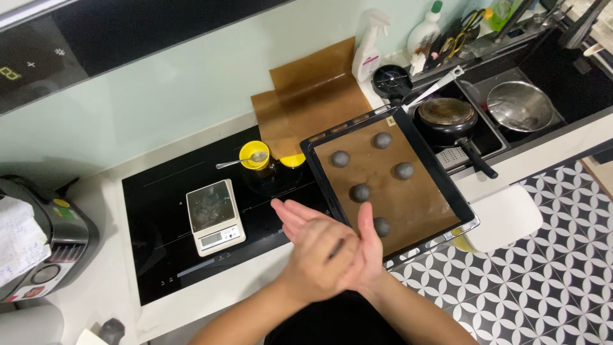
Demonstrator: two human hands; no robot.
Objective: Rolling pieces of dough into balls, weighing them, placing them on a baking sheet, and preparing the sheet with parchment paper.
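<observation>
The left hand (313, 255) lies flat over the right hand (357, 255), fingers straight, pressing a dark dough piece (336, 248) (mostly hidden) between the palms, just before the baking tray (319, 144). It seems soft and light; cupped palms suit it better than fingertips.

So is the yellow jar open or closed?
Open: the small yellow-rimmed jar has a metal spoon resting in it, and its yellow lid lies beside it.
</observation>
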